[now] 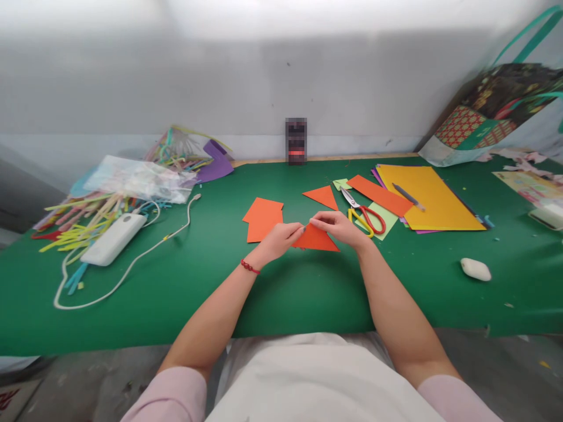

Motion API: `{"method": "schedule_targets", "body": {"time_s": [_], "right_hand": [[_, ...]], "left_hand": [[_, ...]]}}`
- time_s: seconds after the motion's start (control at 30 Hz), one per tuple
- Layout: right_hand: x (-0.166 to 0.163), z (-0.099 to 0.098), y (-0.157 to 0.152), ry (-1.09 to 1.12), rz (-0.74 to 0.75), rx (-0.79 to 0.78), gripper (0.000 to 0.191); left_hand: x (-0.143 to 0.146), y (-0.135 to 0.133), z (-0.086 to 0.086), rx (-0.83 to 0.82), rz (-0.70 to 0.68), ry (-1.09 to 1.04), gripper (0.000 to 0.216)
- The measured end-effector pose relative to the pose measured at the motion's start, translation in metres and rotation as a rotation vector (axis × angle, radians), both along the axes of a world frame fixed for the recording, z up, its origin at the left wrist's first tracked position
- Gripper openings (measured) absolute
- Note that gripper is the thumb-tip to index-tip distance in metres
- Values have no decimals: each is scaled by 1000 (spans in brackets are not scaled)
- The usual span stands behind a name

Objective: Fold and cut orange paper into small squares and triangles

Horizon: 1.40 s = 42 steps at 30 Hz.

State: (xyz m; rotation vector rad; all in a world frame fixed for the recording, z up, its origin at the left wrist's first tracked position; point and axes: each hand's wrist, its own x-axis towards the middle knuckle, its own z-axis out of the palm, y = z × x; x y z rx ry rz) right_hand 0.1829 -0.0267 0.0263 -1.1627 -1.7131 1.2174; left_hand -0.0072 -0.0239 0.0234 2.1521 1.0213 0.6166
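Between my two hands is an orange paper triangle (317, 239), pinched along its upper edge. My left hand (281, 239) closes on its left part, thumb against fingers. From the other side my right hand (338, 227) grips near the top. Orange paper squares (264, 220) lie overlapping just left of my left hand. Behind my hands rests another orange triangle (323, 196). Scissors (361, 212) with one red and one yellow handle lie right of my right hand, partly over light green paper (383, 220).
An orange strip (380, 196) and a grey pen (408, 196) lie by the yellow paper stack (435, 199). At right sits a white case (475, 269). A white power bank (113, 239) with cable and many paper strips (79, 234) occupy the left. A patterned bag (479, 126) leans at the wall.
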Motion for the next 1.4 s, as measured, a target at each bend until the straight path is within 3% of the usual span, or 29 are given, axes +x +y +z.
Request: {"method": "schedule_targets", "body": {"time_s": [0.37, 0.5, 0.6, 0.83, 0.93, 1.07, 1.2, 1.3, 1.4], "right_hand": [[-8, -10, 0, -201, -81, 357, 25], [-7, -15, 2, -228, -168, 437, 24], [-6, -15, 3, -230, -218, 438, 25], [-6, -13, 3, -226, -246, 376, 29], [-6, -13, 4, -201, -295, 381, 31], [-7, -13, 5, -146, -416, 383, 31], [-12, -12, 4, -78, -495, 385, 31], [-17, -12, 2, -48, -542, 371, 33], [-21, -12, 1, -14, -553, 333, 33]], "left_hand": [[6, 2, -13, -74, 127, -71, 34], [8, 2, -16, -331, 149, -157, 22], [9, 1, -16, -503, 114, -221, 11], [8, -1, -10, -520, 148, -279, 9], [11, -2, -9, -499, 229, -342, 9], [17, -5, -10, -382, 369, -481, 13], [20, -6, -11, -413, 449, -659, 31], [18, -3, -12, -468, 439, -708, 44], [18, 0, -15, -557, 388, -691, 40]]}}
